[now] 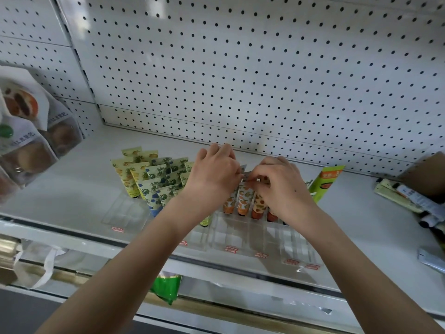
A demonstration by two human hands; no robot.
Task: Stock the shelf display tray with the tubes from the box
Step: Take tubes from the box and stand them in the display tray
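Orange-printed plastic tube [243,197] stands cap-down in the clear acrylic display tray [237,237], mid-way along the white shelf [79,196], in a row of like tubes; left hand [214,175] and right hand [283,189] meet over it, fingers curled, both apparently pinching its flat silver crimp.

Left of it, a packed fan of yellow and blue floral tubes [154,182]; near tray slots unfilled; right, an upright green packet [325,185]; far right, loose tubes [407,197] lying flat; behind, white pegboard [265,68]; far left, bagged pastries [29,141].

Risk, as I judge it: a tube seated crooked or released early tips and topples its neighbours; the left wrist may brush the floral fan.

Hidden: fingertips, exact grip, tubes behind the right hand; box not seen; brown shape at right edge cut off.
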